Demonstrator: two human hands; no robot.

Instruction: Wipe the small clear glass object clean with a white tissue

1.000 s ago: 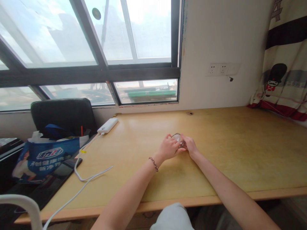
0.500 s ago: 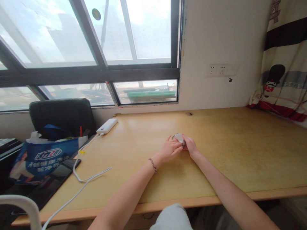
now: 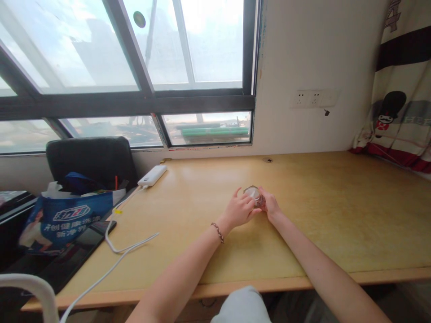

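Note:
A small round object [image 3: 252, 192] with a white, disc-like face and a shiny brownish-pink rim is held above the middle of the table. I cannot make out its exact kind. My right hand [image 3: 269, 205] is closed around its right side. From the left, my left hand [image 3: 239, 207] reaches onto it, fingers spread and fingertips at the white face. A braided bracelet [image 3: 217, 232] circles my left wrist. The hands hide part of the object's underside and near edge.
The wooden table [image 3: 336, 215] stretches below a window. At its left lie a white power bank [image 3: 152, 176], a white cable [image 3: 131, 248] and a black flat panel [image 3: 79, 251]. A blue bag [image 3: 72, 215] rests on a black chair [image 3: 89, 157].
My left hand's fingers have spread and shifted on the round object, so more of its face and rim shows. My right hand still holds it. The view has swung slightly left.

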